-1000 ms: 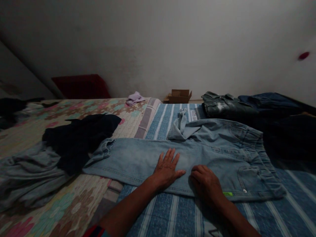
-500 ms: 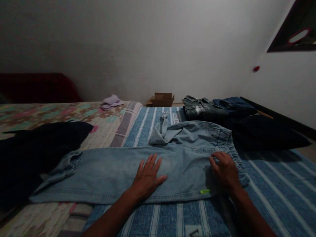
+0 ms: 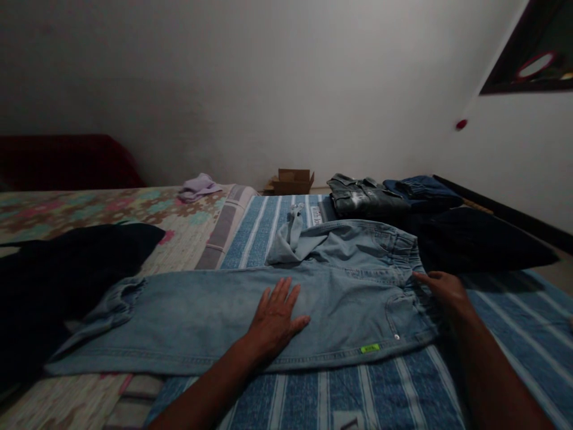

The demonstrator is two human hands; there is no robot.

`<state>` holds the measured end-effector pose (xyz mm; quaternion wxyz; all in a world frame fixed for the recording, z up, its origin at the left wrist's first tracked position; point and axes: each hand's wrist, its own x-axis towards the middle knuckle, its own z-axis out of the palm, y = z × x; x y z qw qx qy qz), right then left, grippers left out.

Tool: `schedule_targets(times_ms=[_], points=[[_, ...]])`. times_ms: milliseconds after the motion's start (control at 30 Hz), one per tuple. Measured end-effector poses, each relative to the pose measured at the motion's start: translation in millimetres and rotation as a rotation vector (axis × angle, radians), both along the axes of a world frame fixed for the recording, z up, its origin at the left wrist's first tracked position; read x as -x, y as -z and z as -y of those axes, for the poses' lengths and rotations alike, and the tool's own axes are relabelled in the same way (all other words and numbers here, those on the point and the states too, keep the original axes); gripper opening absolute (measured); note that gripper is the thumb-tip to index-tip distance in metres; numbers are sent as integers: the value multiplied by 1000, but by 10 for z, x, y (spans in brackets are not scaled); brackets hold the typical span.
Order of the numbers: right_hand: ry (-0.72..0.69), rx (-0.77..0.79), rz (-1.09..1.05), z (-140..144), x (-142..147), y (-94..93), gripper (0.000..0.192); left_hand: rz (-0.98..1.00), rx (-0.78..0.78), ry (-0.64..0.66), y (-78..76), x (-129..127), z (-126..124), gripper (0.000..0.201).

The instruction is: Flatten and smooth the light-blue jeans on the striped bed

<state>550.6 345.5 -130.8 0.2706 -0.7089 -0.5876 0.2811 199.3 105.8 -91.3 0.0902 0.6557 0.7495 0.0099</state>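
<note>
**Pale jeans smoothed flat on a bed**

Light blue denim jeans are spread across the blue striped bedsheet. The left hand is pressed flat, fingers spread, on the thigh. The right hand is laid open against the waistband. Folding seems next, which calls for a firm grip on one end.

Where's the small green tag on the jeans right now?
On the head view, the green tag sits on the jeans' near hem, between left hand and right hand.
</note>
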Motion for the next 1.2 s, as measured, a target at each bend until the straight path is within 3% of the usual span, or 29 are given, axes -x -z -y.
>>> schedule_targets(times_ms=[200, 333, 500, 633, 767, 967, 1100, 1200], points=[[34, 110, -136, -38, 85, -68, 40, 66, -42, 138, -75, -216, -387, 66], [29, 163, -200, -30, 143, -140, 32, 89, -48, 154, -17, -311, -606, 67], [1, 228, -246, -32, 175, -222, 29, 95, -30, 128, 127, -358, -671, 66], [-71, 257, -275, -26, 233, -239, 25, 85, -18, 112, 153, -372, -658, 64], [-135, 159, -216, -39, 265, -252, 24, 97, -2, 120, 145, -362, -676, 66], [-210, -195, 100, 8, 227, -440, 28, 127, 9, 121, 165, -348, -784, 77], [-171, -256, 232, 50, 194, -572, 28, 152, 24, 124, 125, -417, -857, 79], [-164, -246, 254, 55, 154, -570, 26, 170, 26, 127, 117, -495, -889, 79]])
